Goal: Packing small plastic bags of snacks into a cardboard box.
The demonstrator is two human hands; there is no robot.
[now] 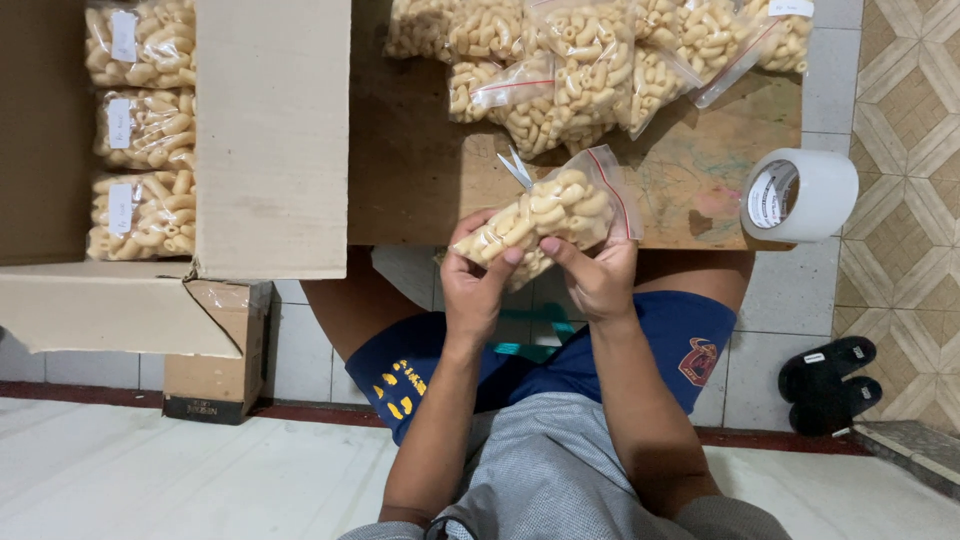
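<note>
Both hands hold one clear zip bag of pale macaroni-shaped snacks [553,208] above my lap, at the near edge of a low wooden table [420,180]. My left hand [478,280] grips the bag's left end, thumb on top. My right hand [598,272] pinches its lower right side. The bag's red-lined zip top points right. A small pair of scissors [516,167] lies on the table just behind the bag.
A pile of several filled snack bags [590,60] covers the table's far side. A white tape roll [797,195] rests at the right edge. An open cardboard box [270,140] at left holds labelled bags [145,130]. Black sandals [828,380] lie on the tiled floor.
</note>
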